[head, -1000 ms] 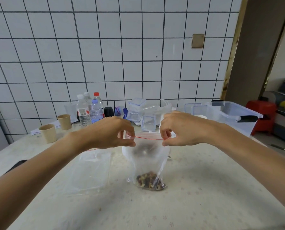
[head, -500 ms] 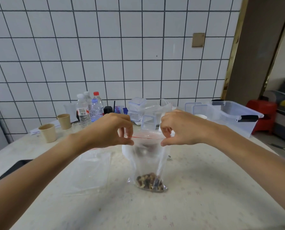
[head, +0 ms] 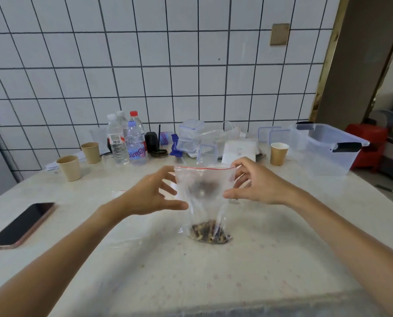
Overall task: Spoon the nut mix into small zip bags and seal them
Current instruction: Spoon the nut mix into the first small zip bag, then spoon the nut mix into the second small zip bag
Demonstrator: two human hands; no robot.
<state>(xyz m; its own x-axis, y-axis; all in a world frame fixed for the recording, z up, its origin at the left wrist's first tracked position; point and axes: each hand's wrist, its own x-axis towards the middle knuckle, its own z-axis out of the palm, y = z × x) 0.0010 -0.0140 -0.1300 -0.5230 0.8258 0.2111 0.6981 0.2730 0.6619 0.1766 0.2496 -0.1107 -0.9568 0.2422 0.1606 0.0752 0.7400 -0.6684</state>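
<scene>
White tiles with dark grout fill the upper frame of your head view, and a pale, faintly patterned table (head: 259, 259) takes up the lower half.

At centre frame the zip bag (head: 204, 191) stands upright, with its base on the table and a small heap of nut mix (head: 210, 232) in the bottom. Its red zip line runs level across the top between your hands.

Your left hand (head: 149, 197) is spread, fingers straight and apart; its thumb tip reaches the bag's left side and grips nothing. Your right hand (head: 257, 186) is loosely curved round the bag's right edge, thumb in front and fingertips near the top corner. Whether it truly pinches the film, you cannot tell.

As a judgement, this bag looks filled and probably sealed, since the red line lies flat, though that cannot be confirmed. An empty bag (head: 131, 216) lies flat left of centre, partly behind your left forearm, so more filling is likely left.

No spoon is visible. The source of the nut mix is hard to pick out among the clear containers (head: 191, 138) at the back. A dark smudge shows through the bag's upper half, unidentifiable. A phone (head: 21, 225) lies at left.
</scene>
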